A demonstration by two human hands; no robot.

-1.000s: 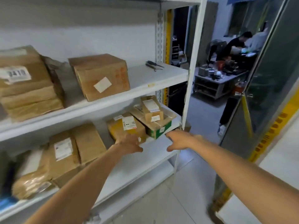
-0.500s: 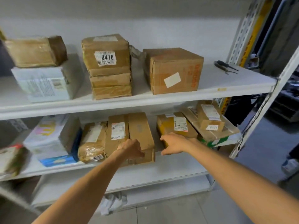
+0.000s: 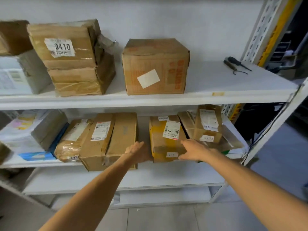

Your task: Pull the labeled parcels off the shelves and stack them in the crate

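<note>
Head view: vs half a sec ago, left grip (image 3: 138,151) has slid off the big brown carton (image 3: 103,147) into the gap, so both now flank the yellow-taped cardboard parcel (image 3: 166,140) on the mid shelf (image 3: 166,175). Right grip (image 3: 195,150) sits at its front-right corner. Fingers straight on both, touching, nothing clasped yet. Pull looks imminent. Parcel's long axis runs front-to-back, label up, short end facing out.

Soft, even light on the white metal shelving (image 3: 216,80); the brown cardboard box with a blank white sticker (image 3: 155,67) throws a faint shadow. Left of that box a grey-white wrapped parcel (image 3: 16,75) blurs; right of it the white perforated upright (image 3: 257,30) bows, the room beyond dim
</note>
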